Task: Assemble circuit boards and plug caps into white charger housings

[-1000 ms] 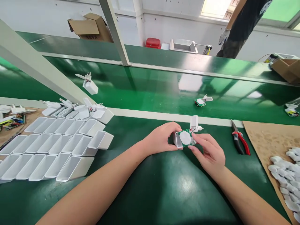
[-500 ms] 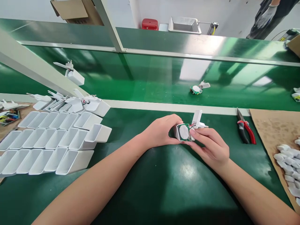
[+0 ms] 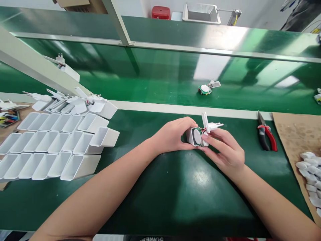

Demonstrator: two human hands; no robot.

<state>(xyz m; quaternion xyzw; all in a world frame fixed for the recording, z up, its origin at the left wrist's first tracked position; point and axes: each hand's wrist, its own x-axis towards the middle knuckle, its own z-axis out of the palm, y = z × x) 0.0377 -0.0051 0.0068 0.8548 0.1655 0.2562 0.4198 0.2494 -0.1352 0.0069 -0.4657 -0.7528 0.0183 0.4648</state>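
Note:
Near the middle of the green table, my left hand (image 3: 175, 135) is closed around a white housing (image 3: 191, 137). A green circuit board with a round white pad (image 3: 197, 136) sits at the housing's open end. My right hand (image 3: 225, 147) grips the circuit board's side, its thumb and fingertips beside the pad. A white plug piece (image 3: 212, 126) with prongs pointing right rises above the right fingers, joined by thin red and black wires. How deep the board sits in the housing cannot be made out.
Rows of open white housings (image 3: 75, 166) stand at the left, with plug assemblies (image 3: 75, 103) behind. Red-and-black pliers (image 3: 268, 135) lie right, beside cardboard (image 3: 288, 134) bearing white parts (image 3: 311, 170). Another board assembly (image 3: 205, 89) lies on the green belt (image 3: 160, 90). Someone's leg (image 3: 301, 16) shows upper right.
The plug piece has turned, its prongs now standing out to the right above my fingers. The board and pad have tilted towards the housing. The camera view has tipped downward.

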